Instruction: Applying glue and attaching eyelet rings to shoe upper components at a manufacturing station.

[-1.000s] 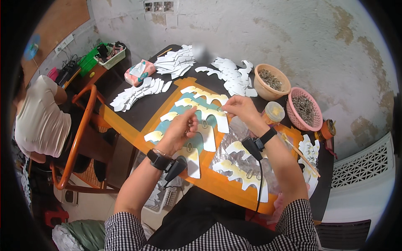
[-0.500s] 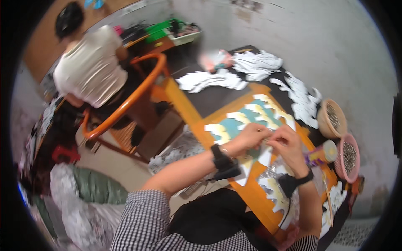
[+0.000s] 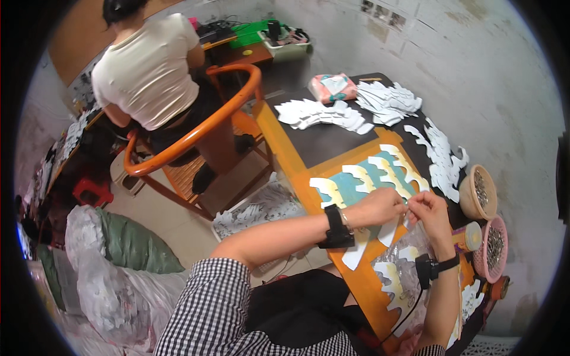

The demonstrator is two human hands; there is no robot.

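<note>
Both my hands meet over the table, fingertips almost touching. My left hand (image 3: 383,207) is closed in a pinch, and my right hand (image 3: 431,215) pinches just beside it; whatever lies between the fingers is too small to make out. Below and beyond them, white-and-yellow scalloped strips (image 3: 389,177) lie in slanting rows on a green mat (image 3: 349,188). White tabs (image 3: 356,254) of strips reach out on the near side, under my left wrist. Nearer my right forearm, another scalloped piece (image 3: 389,285) rests beside clear plastic (image 3: 412,249).
A beige bowl (image 3: 466,199) and a pink basket (image 3: 478,261) of small metal parts stand at right, near a cylindrical container (image 3: 469,237). White cut pieces (image 3: 323,115) and a pink pack (image 3: 332,88) lie farther back. A person (image 3: 148,77) sits left in a wooden chair (image 3: 196,148).
The whole view has shifted, so the table and chair sit lower and farther right. My hands stay close together over the strips, with the right fingers now pointing more toward the left hand.
</note>
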